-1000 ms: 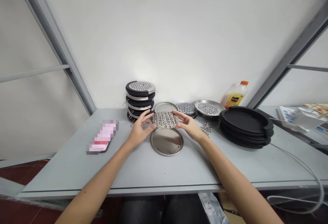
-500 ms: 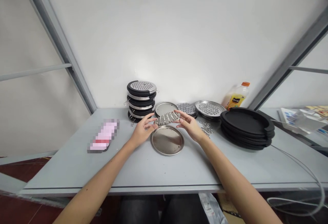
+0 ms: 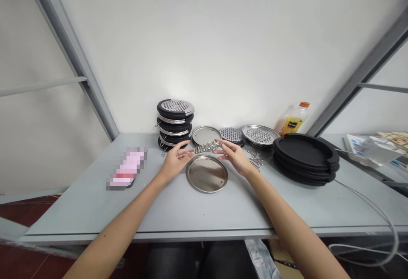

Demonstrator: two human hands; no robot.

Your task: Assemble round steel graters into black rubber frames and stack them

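Between my two hands is a round metal grater plate with raised teeth, tilted so that it appears as a thin oval. My left hand grips its left rim, and the fingers of my right hand close on the right rim. Just below it, a smooth round metal lid lies on the table, apart from the grater plate. Right of my right hand is a loose pile of small metal clips or rings. Another shallow metal lid lies behind the hands.
A stack of black-rimmed graters with hooks stands back left. More grater plates and a wider grater pile sit behind. Black round holders are stacked at right, near an orange-capped bottle. A blurred phone lies left.
The grater plate has tipped flatter, so less of its toothed face shows. Both hands keep hold of its rim, nearly in the same place. The view has shifted slightly.
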